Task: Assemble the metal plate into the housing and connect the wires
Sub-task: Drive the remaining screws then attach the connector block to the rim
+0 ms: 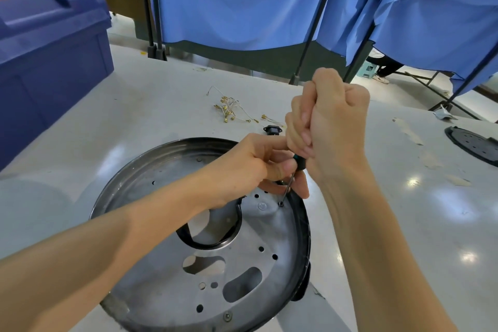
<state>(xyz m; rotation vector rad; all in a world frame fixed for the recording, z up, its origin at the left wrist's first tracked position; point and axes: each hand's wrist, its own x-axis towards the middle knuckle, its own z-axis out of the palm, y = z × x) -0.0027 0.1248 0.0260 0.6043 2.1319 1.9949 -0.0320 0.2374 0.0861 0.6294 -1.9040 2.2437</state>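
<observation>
Indoors, glossy white table (pixel 134 116) bearing housing (pixel 301 237), blue curtains (pixel 242 3) behind, navy bin (pixel 54 35)

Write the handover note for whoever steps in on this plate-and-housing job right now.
Right hand grips the screwdriver handle from above; left hand curls round its shaft, steadying it.
The tip sits on a screw at the far right edge of the metal plate, which lies in the housing on the table.
Wires and a black socket lie loose behind the housing, unconnected.
Done: plate seated.
Left: finish this screw, check any others, connect the wires.
</observation>
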